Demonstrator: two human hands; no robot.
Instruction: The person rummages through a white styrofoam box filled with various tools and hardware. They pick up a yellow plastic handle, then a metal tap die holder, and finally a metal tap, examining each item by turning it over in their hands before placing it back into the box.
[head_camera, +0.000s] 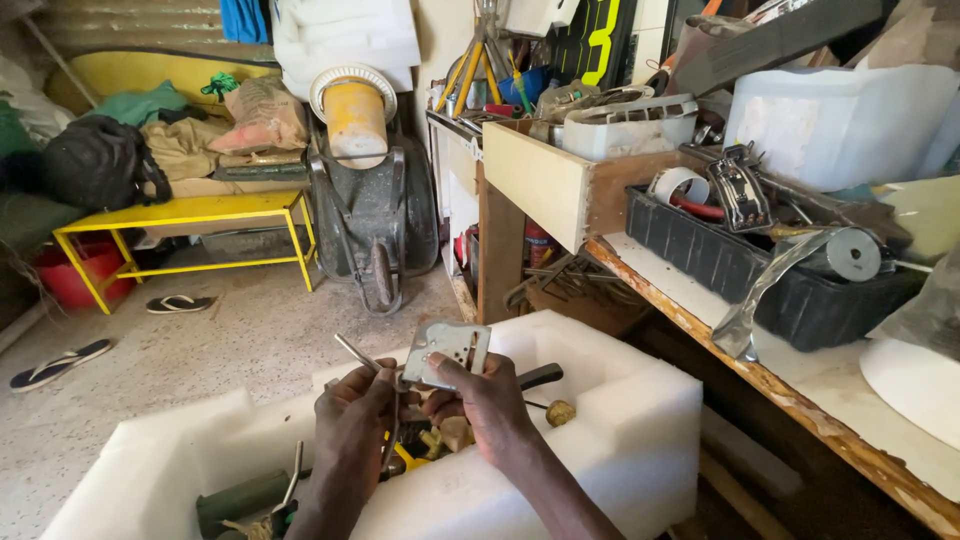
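Observation:
My right hand (487, 405) grips a flat grey metal plate (447, 350) with small holes, held upright above a white foam box (620, 420). My left hand (352, 418) is closed on a thin metal tool (357, 353) whose tip points at the plate's left edge. Both hands hover over the box's inside, where brass fittings (560, 412), a yellow piece (410, 459) and a black handle (540, 377) lie.
A wooden workbench (800, 395) runs along the right with a black tray (700, 250) of metal parts and a white canister (840, 120). A wheelbarrow (375, 210) and yellow bench (190, 215) stand behind. Sandals (60, 362) lie on the concrete floor.

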